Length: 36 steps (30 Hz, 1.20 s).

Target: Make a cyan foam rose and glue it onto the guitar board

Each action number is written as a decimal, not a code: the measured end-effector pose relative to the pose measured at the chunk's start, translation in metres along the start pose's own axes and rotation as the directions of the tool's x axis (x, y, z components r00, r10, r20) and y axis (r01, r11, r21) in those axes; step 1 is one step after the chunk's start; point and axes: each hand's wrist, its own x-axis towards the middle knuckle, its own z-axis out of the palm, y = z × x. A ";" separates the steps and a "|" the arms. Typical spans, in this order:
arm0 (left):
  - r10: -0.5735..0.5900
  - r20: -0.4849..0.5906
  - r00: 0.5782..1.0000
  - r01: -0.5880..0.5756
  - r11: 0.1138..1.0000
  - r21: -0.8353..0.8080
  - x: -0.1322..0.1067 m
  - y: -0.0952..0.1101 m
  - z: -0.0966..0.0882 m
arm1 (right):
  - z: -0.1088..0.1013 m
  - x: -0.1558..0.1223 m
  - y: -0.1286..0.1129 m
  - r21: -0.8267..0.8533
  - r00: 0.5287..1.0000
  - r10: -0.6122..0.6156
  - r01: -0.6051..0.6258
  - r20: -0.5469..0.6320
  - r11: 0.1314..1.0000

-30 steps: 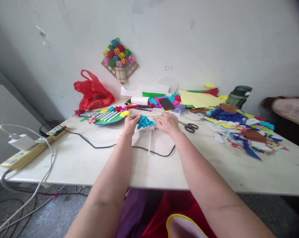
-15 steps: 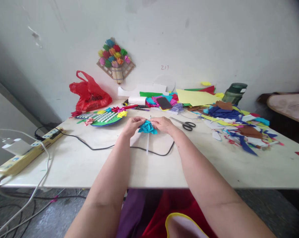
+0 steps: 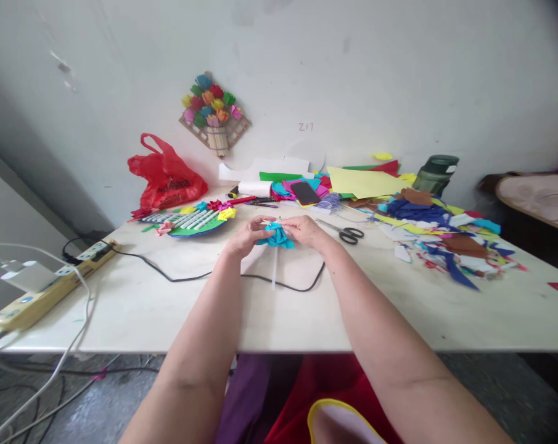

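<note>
A bright blue crepe-paper flower (image 3: 279,238) is between my two hands, just above the table in the middle of the head view. My left hand (image 3: 248,237) pinches its left side, thumb on the front of the paper. At the upper right edge, the fingertips of my right hand (image 3: 303,230) are closed on the same flower. Below it a pale, translucent stick (image 3: 274,271) points toward me; its far end is hidden behind the flower. Just right of my right hand lie black-handled scissors (image 3: 350,235).
A black cord (image 3: 168,279) runs from the power strip (image 3: 52,293) under my left arm. At left are a green board (image 3: 205,229) with paper flowers and a red bag (image 3: 168,179). Behind lie a phone (image 3: 305,193) and coloured paper; at right, paper scraps (image 3: 463,246) and a bottle (image 3: 433,176).
My left fingers have shifted on the flower, and the thumb now lies across its front. The flower has turned slightly. My right hand has hardly moved.
</note>
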 end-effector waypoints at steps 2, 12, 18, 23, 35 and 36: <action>0.011 0.020 1.000 -0.011 1.000 0.012 0.000 0.000 0.001 | 0.000 0.001 0.001 0.005 1.000 -0.005 0.005 -0.001 1.000; -0.041 -0.059 0.997 0.046 0.996 0.083 0.004 -0.005 0.002 | -0.001 0.001 -0.001 -0.169 1.000 -0.018 0.017 -0.006 0.985; -0.065 -0.011 0.998 0.065 0.996 0.066 0.005 -0.006 0.003 | -0.004 0.000 -0.011 -0.393 1.000 0.002 0.009 0.028 0.919; -0.065 -0.016 0.998 0.065 0.997 0.038 0.005 -0.007 0.004 | -0.005 -0.003 -0.024 -0.532 0.998 0.044 -0.009 0.052 0.846; -0.114 -0.081 0.990 0.117 0.993 0.026 0.005 -0.005 0.010 | -0.004 -0.001 -0.024 -0.629 0.997 0.006 0.041 0.071 0.777; -0.116 -0.089 0.989 0.119 0.993 0.027 0.005 -0.005 0.010 | -0.004 -0.001 -0.024 -0.633 0.997 0.007 0.041 0.073 0.773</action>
